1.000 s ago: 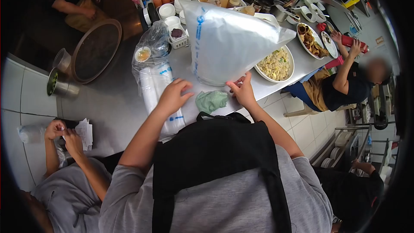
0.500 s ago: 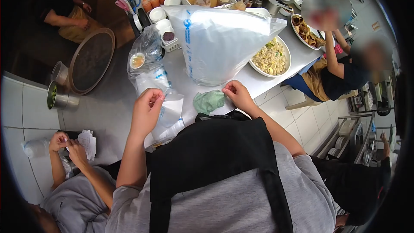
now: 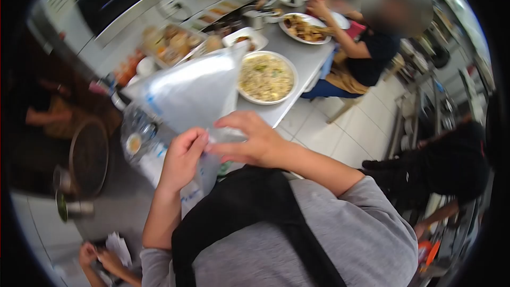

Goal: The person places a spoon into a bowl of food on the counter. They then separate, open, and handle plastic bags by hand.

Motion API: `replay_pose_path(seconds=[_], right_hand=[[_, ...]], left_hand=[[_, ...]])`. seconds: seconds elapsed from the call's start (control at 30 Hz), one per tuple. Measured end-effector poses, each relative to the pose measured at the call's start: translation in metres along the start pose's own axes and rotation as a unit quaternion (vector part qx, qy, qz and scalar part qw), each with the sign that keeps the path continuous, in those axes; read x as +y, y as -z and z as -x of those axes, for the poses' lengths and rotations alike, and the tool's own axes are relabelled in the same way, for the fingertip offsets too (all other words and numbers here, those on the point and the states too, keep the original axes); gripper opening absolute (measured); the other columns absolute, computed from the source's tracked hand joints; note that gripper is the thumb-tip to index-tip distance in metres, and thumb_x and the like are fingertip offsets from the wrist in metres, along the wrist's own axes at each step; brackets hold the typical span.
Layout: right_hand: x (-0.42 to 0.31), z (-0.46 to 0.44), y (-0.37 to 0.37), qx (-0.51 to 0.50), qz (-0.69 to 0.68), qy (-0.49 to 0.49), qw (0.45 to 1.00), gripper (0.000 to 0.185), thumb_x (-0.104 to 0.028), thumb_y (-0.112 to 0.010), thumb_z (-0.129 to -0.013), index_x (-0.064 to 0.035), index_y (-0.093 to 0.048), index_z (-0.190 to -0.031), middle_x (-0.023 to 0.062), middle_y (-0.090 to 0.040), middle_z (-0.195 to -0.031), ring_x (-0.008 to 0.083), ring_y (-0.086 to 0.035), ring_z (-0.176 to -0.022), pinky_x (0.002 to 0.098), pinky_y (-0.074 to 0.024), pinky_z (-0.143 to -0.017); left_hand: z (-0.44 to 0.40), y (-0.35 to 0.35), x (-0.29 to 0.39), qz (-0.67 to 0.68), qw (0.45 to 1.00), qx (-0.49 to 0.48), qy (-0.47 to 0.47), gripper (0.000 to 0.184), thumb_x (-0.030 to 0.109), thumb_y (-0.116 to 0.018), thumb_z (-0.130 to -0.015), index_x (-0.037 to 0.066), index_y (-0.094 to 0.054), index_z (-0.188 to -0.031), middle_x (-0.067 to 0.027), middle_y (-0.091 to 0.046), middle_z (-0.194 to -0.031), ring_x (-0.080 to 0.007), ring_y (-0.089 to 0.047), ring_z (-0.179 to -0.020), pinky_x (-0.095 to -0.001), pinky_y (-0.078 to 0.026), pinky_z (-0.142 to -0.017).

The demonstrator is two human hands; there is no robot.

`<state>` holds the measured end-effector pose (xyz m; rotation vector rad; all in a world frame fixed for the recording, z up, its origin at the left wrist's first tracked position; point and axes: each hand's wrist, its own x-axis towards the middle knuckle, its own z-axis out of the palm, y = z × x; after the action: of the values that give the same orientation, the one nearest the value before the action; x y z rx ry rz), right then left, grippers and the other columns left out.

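Note:
My left hand (image 3: 183,159) is closed, thumb against fingers, pinching the edge of a thin clear plastic bag (image 3: 208,172). Facing it, my right hand (image 3: 255,141) has thumb and fingers spread apart around the plastic, its fingertips close to those of my left. Just behind both hands stands a large, full white plastic bag (image 3: 188,87) with blue print. To the left lies a clear bag (image 3: 141,125) with a small cup of orange-brown food inside. A scrap of green cloth (image 3: 224,169) shows below my right hand, mostly hidden.
A plate of fried rice (image 3: 267,77) and a platter of brown food (image 3: 305,28) stand on the steel table (image 3: 281,110). Sauce bottles (image 3: 170,42) line the back. A co-worker (image 3: 356,53) sits at right; another person's hands (image 3: 98,255) hold papers at lower left.
The view has turned and shifted. My right hand has left the green cloth and moved across to the plastic at my left hand, fingers spreading. My left hand keeps its pinch.

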<state>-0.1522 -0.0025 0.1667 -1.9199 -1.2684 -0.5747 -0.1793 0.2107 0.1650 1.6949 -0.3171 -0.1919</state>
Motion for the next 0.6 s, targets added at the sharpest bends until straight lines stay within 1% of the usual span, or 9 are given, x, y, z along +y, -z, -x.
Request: replay_pose_path(seconds=[0.07, 0.13, 0.17, 0.23, 0.3, 0.33, 0.37, 0.43, 0.6], right_hand=[[0.001, 0.004, 0.01, 0.036, 0.038, 0.026, 0.998, 0.035, -0.018, -0.076, -0.069, -0.0185, -0.064, -0.101, 0.0076, -0.055, -0.114, 0.0269, -0.053, -0.101, 0.0363, -0.0431, -0.084], [0.003, 0.01, 0.017, 0.014, -0.049, 0.035, 0.998, 0.029, -0.016, -0.079, -0.068, -0.0158, -0.065, -0.094, 0.0042, -0.059, -0.108, 0.024, -0.054, -0.098, 0.0358, -0.0427, -0.08], [0.001, 0.012, 0.022, 0.019, -0.032, 0.028, 0.999, 0.029, -0.016, -0.079, -0.068, -0.0158, -0.065, -0.094, 0.0042, -0.059, -0.108, 0.024, -0.054, -0.098, 0.0358, -0.0427, -0.08], [-0.003, 0.014, 0.03, 0.061, -0.192, -0.071, 0.977, 0.023, -0.016, -0.078, -0.07, -0.0117, -0.063, -0.087, 0.0011, -0.062, -0.099, 0.0231, -0.054, -0.094, 0.035, -0.0419, -0.078], [-0.005, 0.016, 0.04, 0.093, -0.143, -0.068, 0.983, 0.022, -0.015, -0.077, -0.071, -0.0092, -0.06, -0.084, 0.0017, -0.062, -0.093, 0.0191, -0.056, -0.083, 0.0313, -0.0433, -0.072], [-0.009, 0.018, 0.043, 0.092, -0.166, -0.153, 0.97, 0.021, -0.015, -0.077, -0.073, -0.0087, -0.06, -0.084, 0.0021, -0.061, -0.091, 0.0174, -0.056, -0.078, 0.0294, -0.0435, -0.068], [-0.012, 0.02, 0.046, 0.091, -0.189, -0.236, 0.949, 0.021, -0.015, -0.076, -0.074, -0.0081, -0.059, -0.084, 0.0024, -0.06, -0.089, 0.0157, -0.055, -0.073, 0.0275, -0.0438, -0.064], [-0.013, 0.023, 0.05, 0.106, -0.154, -0.209, 0.96, 0.023, -0.014, -0.075, -0.076, -0.0077, -0.06, -0.093, 0.0024, -0.059, -0.084, 0.0127, -0.054, -0.066, 0.0253, -0.0435, -0.059], [-0.022, 0.027, 0.06, 0.063, -0.187, -0.299, 0.934, 0.037, -0.013, -0.074, -0.077, -0.0076, -0.056, -0.109, 0.0038, -0.058, -0.081, 0.0106, -0.055, -0.069, 0.0247, -0.0462, -0.062]], left_hand=[[-0.008, -0.017, 0.007, 0.038, 0.998, -0.045, 0.005, 0.017, 0.015, -0.049, -0.096, 0.0, -0.056, -0.096, 0.0009, -0.055, -0.081, -0.0052, -0.048, -0.074, -0.0199, -0.04, -0.067], [-0.013, -0.035, 0.009, 0.072, 0.994, -0.083, 0.018, 0.017, 0.016, -0.048, -0.096, 0.0, -0.054, -0.099, -0.0005, -0.055, -0.085, -0.0056, -0.048, -0.075, -0.0197, -0.039, -0.068], [-0.014, -0.043, 0.009, 0.09, 0.995, -0.042, -0.016, 0.022, 0.021, -0.053, -0.094, 0.0, -0.051, -0.101, -0.0017, -0.054, -0.088, -0.0076, -0.048, -0.077, -0.021, -0.039, -0.07], [-0.017, -0.051, 0.007, 0.112, 0.992, -0.012, -0.052, 0.029, 0.026, -0.057, -0.092, 0.001, -0.048, -0.103, -0.0029, -0.053, -0.091, -0.0095, -0.047, -0.079, -0.0224, -0.039, -0.071], [-0.021, -0.052, 0.004, -0.112, 0.948, 0.032, -0.295, 0.045, 0.033, -0.069, -0.083, 0.002, -0.044, -0.104, -0.0048, -0.049, -0.09, -0.015, -0.047, -0.079, -0.0268, -0.04, -0.073], [-0.018, -0.055, 0.01, -0.172, 0.935, 0.055, -0.304, 0.05, 0.028, -0.079, -0.071, 0.003, -0.046, -0.099, -0.007, -0.046, -0.086, -0.0196, -0.047, -0.077, -0.0305, -0.041, -0.072], [-0.018, -0.058, 0.014, -0.168, 0.935, 0.048, -0.308, 0.05, 0.028, -0.079, -0.071, 0.003, -0.046, -0.099, -0.007, -0.046, -0.086, -0.0196, -0.047, -0.077, -0.0305, -0.041, -0.072], [-0.019, -0.064, 0.018, -0.26, 0.925, 0.069, -0.268, 0.035, 0.02, -0.075, -0.075, 0.003, -0.049, -0.091, -0.0041, -0.046, -0.085, -0.0155, -0.045, -0.076, -0.0279, -0.039, -0.067], [-0.021, -0.064, 0.006, -0.19, 0.956, 0.048, -0.219, 0.011, -0.003, -0.062, -0.078, -0.001, -0.055, -0.086, -0.0062, -0.053, -0.082, -0.0134, -0.051, -0.072, -0.0256, -0.042, -0.065]])
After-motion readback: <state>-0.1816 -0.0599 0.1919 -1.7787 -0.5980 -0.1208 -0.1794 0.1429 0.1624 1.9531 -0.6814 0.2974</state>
